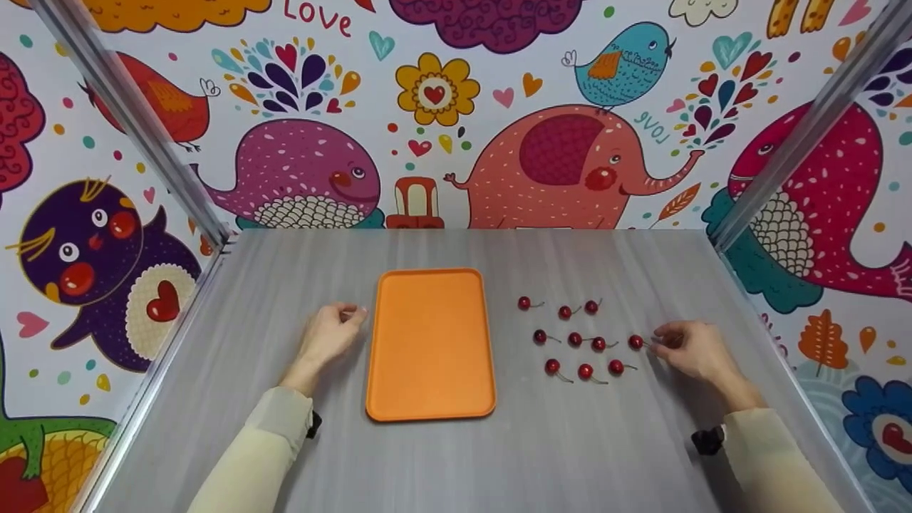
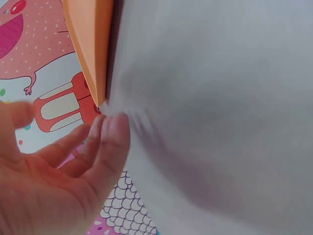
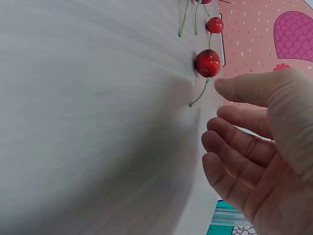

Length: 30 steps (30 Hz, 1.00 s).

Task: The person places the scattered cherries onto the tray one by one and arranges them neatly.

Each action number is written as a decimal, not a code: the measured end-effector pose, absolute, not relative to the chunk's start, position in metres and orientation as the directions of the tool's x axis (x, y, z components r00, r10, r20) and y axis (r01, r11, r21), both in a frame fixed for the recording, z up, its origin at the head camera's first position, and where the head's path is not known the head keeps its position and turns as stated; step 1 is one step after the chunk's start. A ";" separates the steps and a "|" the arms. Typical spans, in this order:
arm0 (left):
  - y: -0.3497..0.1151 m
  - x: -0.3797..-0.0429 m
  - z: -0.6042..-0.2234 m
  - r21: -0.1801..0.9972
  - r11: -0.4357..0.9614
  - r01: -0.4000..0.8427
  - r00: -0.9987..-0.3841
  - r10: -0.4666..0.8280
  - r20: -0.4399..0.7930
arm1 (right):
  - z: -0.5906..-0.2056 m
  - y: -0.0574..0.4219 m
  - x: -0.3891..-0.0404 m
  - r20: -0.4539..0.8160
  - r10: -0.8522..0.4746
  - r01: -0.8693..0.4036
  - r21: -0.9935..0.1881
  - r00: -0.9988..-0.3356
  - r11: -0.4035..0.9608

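My right hand [image 1: 697, 349] is at the stem of the rightmost cherry [image 1: 635, 342]. In the right wrist view, the thumb and fingers [image 3: 234, 171] are apart, and that cherry [image 3: 208, 63] lies on the table just beyond the thumb tip with its green stem free. Left of it, several more red cherries [image 1: 575, 340] with stems lie in loose rows. My left hand [image 1: 331, 335] rests by the left edge of an orange tray [image 1: 431, 345], holding nothing. The left wrist view shows its loosely bent fingers [image 2: 115, 142] close to a corner of the tray [image 2: 90, 44].
The grey table [image 1: 570, 456] is bounded by metal rails [image 1: 153, 135] at left and right. Behind it stands a wall [image 1: 484, 78] printed with cartoon animals. The tray lies flat between my left hand and the cherries.
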<state>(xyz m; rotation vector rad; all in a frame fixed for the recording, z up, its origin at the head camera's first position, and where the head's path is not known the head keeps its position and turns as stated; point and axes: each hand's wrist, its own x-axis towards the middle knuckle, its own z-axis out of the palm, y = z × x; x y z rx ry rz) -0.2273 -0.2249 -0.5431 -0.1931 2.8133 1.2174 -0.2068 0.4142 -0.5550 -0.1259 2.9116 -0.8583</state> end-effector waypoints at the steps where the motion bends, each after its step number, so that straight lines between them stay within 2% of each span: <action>1: -0.224 -0.227 -0.543 0.731 0.664 -0.158 -0.987 -0.092 -0.130 | -0.555 0.414 -0.207 -0.082 -0.105 -0.044 -0.545 -0.991 0.837; 11: -0.220 -0.223 -0.547 0.806 0.538 -0.248 -0.967 -0.090 -0.238 | -0.560 0.412 -0.207 -0.126 -0.091 -0.008 -0.542 -0.988 0.840; 19: -0.213 -0.216 -0.555 0.840 0.452 -0.300 -0.950 -0.059 -0.308 | -0.563 0.412 -0.209 -0.114 -0.098 -0.024 -0.524 -0.989 0.851; 30: -0.207 -0.212 -0.557 0.844 0.446 -0.297 -0.950 -0.045 -0.310 | -0.562 0.411 -0.210 -0.122 -0.085 -0.009 -0.524 -0.989 0.852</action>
